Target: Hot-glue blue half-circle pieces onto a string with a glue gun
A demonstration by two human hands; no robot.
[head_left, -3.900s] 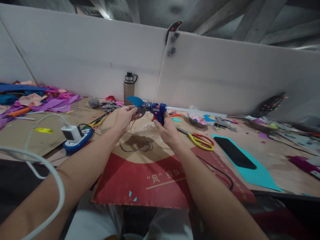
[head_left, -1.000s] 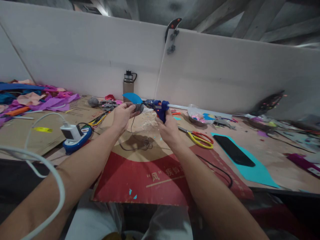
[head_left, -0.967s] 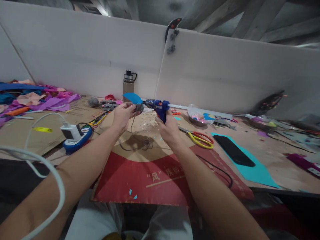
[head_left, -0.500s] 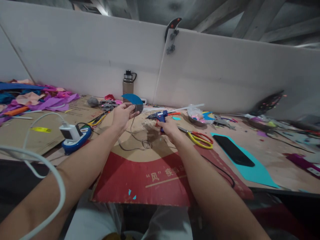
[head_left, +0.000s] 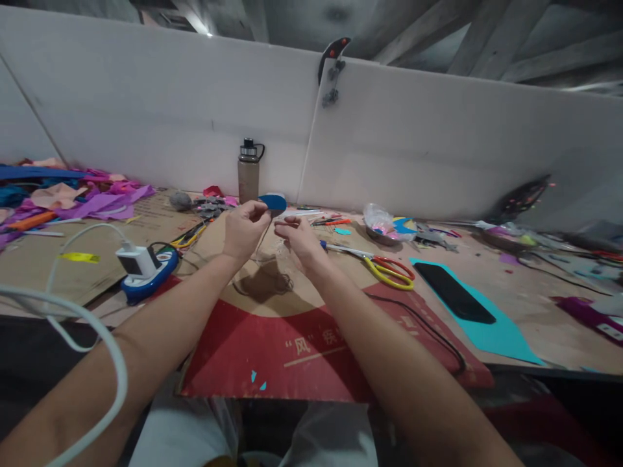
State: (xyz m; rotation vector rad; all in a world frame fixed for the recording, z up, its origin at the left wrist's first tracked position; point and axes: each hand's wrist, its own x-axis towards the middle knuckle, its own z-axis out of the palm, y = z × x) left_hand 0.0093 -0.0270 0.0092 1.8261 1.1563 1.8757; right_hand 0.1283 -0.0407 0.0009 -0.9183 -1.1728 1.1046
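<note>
My left hand (head_left: pixel 244 228) pinches a curved flat piece, blue on its face (head_left: pixel 273 203), holding it above the cardboard. A thin cord hangs below it and lies in loops (head_left: pixel 285 283) on the board. My right hand (head_left: pixel 300 241) is just to the right of the piece, its fingers loosely bent and apart, with nothing plainly in them. Beside it, the blue end of a glue gun (head_left: pixel 323 244) shows; the rest is hidden behind the hand. Scissors (head_left: pixel 389 269) with red and yellow handles lie right of my right hand.
A red-and-tan cardboard sheet (head_left: pixel 272 363) lies before me. A bottle (head_left: pixel 248 175) stands at the back. To the left are a power strip (head_left: pixel 148 275), a white cable (head_left: pixel 117 363) and coloured scraps (head_left: pixel 107 201). A phone (head_left: pixel 455 292) lies on turquoise sheet at right; behind it is a bowl (head_left: pixel 382 235).
My right hand has let go of the glue gun and moved left towards the piece. My left hand has shifted slightly right, and the blue piece has turned in it.
</note>
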